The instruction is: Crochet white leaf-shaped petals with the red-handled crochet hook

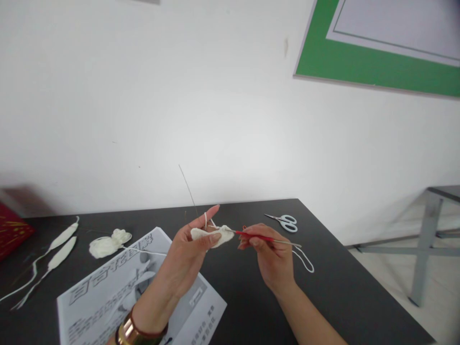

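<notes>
Between the thumb and fingers of my left hand (189,254) is a white crochet piece (201,234), with white yarn looped over the raised index finger. A thin wire (187,184) sticks up behind that hand. My right hand (275,258) grips a crochet hook (257,235) with a red handle, its tip meeting the right end of the crochet piece. A loop of white yarn (307,262) lies on the table just right of my right hand.
White-handled scissors (285,223) lie at the back right of the black table (247,297). A printed sheet (89,314) is under my left forearm. To the left are a white yarn bundle (104,246), two white leaf-shaped crochet pieces (62,253) and a red object (12,227).
</notes>
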{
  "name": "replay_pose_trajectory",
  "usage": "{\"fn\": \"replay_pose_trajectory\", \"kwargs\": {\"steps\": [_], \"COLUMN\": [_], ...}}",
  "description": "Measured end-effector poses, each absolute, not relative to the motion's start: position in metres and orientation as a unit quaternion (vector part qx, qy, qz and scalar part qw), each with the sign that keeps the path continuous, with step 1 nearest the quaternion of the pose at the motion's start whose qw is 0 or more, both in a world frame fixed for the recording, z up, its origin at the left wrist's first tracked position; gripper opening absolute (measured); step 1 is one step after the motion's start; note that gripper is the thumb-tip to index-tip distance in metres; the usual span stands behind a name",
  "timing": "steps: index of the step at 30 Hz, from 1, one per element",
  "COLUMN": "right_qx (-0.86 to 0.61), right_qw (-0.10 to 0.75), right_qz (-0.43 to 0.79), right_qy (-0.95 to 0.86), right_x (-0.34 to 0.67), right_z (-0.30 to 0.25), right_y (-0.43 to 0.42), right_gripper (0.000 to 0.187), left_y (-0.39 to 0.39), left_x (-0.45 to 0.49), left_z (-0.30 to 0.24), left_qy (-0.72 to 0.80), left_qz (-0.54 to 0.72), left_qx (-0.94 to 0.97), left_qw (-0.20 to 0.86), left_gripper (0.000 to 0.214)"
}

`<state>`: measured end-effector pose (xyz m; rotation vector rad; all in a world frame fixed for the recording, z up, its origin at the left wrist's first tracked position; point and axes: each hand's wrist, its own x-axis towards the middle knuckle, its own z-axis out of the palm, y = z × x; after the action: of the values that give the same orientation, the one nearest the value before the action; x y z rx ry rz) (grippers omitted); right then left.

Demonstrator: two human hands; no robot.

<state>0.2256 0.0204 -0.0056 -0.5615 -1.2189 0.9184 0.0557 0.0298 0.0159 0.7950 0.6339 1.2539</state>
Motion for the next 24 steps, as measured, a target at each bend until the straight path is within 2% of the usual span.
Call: {"fn": "replay_pose_trajectory", "kwargs": {"steps": [12,24], "right_qx": [-0.208,-0.175], "right_qw": [0.697,0.653], "right_qz": [0.457,0.471], "right_qy": [-0.512,-0.566], "right_x": [0.239,0.250], "right_z": [0.004,0.008], "right_y": [0.023,0.025], "right_gripper": [0.006,0.007], "left_y": [0.030,0.032], "left_x": [0.040,0.029], "left_z": [0.024,0.025], "left_qy": [0.293,0.269], "left_qz": [0.505,0.407], "left_qx": [0.431,0.436], "left_qw": [0.688,0.756], "left_gripper": [0.052,0.054]}}
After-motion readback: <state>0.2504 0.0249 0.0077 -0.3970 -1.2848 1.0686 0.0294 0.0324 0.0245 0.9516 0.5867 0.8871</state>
